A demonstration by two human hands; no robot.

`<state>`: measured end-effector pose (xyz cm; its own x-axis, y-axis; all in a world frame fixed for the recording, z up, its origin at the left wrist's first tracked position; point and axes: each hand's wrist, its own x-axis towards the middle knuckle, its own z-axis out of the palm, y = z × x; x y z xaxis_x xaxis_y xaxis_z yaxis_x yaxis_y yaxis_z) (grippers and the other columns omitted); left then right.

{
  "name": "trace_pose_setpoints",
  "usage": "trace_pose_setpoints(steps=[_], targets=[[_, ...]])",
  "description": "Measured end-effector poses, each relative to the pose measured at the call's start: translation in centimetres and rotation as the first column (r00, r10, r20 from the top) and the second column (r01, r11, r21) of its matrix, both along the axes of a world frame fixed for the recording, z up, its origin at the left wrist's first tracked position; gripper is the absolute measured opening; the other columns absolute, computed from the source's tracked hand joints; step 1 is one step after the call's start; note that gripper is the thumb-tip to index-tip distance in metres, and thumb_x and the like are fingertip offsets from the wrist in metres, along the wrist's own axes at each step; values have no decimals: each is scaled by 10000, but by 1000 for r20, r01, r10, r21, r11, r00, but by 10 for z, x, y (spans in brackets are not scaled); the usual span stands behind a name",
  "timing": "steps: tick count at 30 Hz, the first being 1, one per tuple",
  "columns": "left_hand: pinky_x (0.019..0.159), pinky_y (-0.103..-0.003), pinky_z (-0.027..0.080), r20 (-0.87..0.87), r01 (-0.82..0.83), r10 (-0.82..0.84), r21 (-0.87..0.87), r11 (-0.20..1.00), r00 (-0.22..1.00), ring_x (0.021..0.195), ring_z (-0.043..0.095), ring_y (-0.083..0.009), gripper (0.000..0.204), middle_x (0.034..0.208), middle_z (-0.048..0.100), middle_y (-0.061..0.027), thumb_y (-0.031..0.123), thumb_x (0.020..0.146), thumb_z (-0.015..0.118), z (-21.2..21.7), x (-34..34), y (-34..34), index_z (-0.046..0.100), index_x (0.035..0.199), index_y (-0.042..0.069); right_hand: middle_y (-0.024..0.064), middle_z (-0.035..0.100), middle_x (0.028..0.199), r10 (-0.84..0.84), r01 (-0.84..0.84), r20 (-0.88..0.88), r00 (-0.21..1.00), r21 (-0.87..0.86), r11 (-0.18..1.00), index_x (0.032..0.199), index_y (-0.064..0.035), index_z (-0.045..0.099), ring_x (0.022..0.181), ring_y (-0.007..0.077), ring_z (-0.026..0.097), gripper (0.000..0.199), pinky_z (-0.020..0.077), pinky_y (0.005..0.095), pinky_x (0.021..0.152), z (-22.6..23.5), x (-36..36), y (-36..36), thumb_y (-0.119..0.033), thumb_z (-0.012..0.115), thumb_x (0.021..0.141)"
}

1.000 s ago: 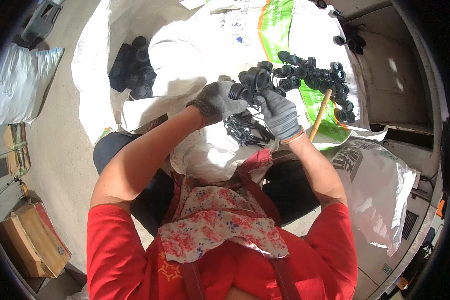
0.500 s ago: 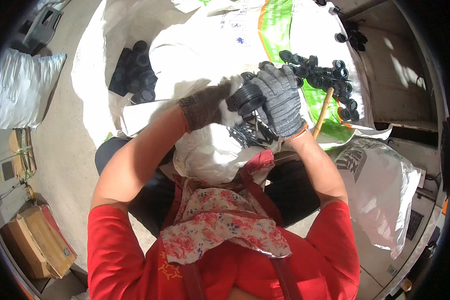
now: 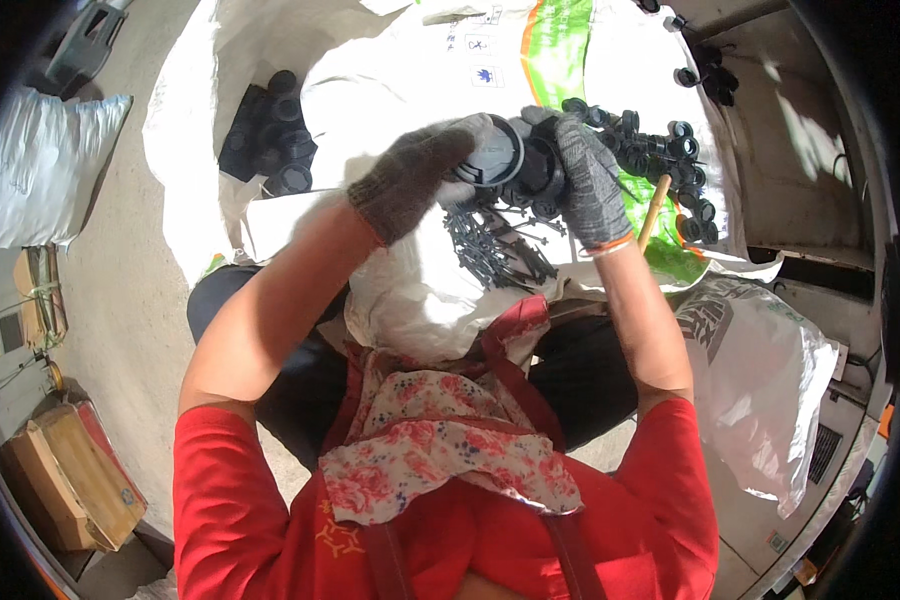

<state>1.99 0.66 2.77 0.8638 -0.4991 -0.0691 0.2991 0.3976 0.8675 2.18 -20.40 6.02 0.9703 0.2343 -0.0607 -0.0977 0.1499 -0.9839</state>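
Note:
My gloved left hand [image 3: 420,170] is closed on a round black plastic cap [image 3: 492,158], its flat sunlit face turned upward. Just to its right, my right hand [image 3: 592,175] in a grey glove grips a black cylindrical plastic part [image 3: 540,170]. The two pieces are very close; whether they touch I cannot tell. Below them a loose heap of thin black plastic sprues [image 3: 490,245] lies on the white sack [image 3: 385,300]. Beyond my right hand is a pile of black round fittings [image 3: 660,150].
A wooden stick [image 3: 654,212] rests beside the fittings on the white and green sack. More black parts [image 3: 270,135] sit in an open sack at the left. A stuffed white bag [image 3: 40,170] and cardboard boxes [image 3: 80,475] stand further left; a pale plastic bag [image 3: 760,390] lies right.
The black threaded piece between my hands has given way to a view of the cap's flat face in my left hand. My right hand has shifted slightly right, uncovering more sprues.

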Motion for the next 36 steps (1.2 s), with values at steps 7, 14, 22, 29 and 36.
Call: trace_pose_setpoints(steps=[7, 14, 22, 29, 36], targets=[[828, -335, 537, 225, -159, 142, 60, 986, 964, 933, 635, -251, 377, 1042, 608, -135, 154, 825, 659, 8, -1, -11, 502, 1151, 47, 100, 629, 1019, -146, 154, 129, 981, -52, 987, 1182, 4, 538, 921, 161, 595, 310, 484, 259, 830, -33, 19, 40, -183, 492, 938], [700, -347, 527, 919, -827, -188, 393, 402, 346, 778, 604, -266, 311, 848, 585, -85, 171, 737, 710, 36, 4, 9, 568, 989, 57, 146, 640, 1047, -198, 217, 136, 971, -148, 965, 1144, 60, 552, 960, 184, 615, 370, 493, 285, 857, -62, 41, 64, 85, 476, 783], [830, -448, 442, 837, -814, -9, 535, 228, 547, 1000, 520, -346, 616, 1060, 541, -204, 409, 696, 733, 16, 7, 41, 530, 1144, 37, 202, 611, 1004, 492, 338, 194, 849, -915, -222, 1157, -66, 571, 977, 384, 573, 381, 474, 474, 831, -211, 25, -12, -276, 514, 845], [778, -384, 515, 733, -612, 20, 552, 567, 680, 831, 623, -286, 457, 995, 611, -159, 229, 731, 752, -23, -12, 5, 555, 1066, -13, 192, 651, 807, 510, -101, -135, 850, -990, -94, 813, -24, 667, 798, 326, 635, 202, 497, 421, 747, -130, 6, -4, -195, 574, 763], [635, -301, 526, 591, -564, 43, 743, 361, 805, 749, 639, -219, 392, 897, 642, -152, 277, 785, 695, -46, -13, -21, 591, 1010, -27, 178, 613, 848, 525, 272, 417, 742, -903, 333, 885, -10, 631, 825, 366, 585, 154, 473, 440, 747, -39, -25, -12, -143, 612, 809]])
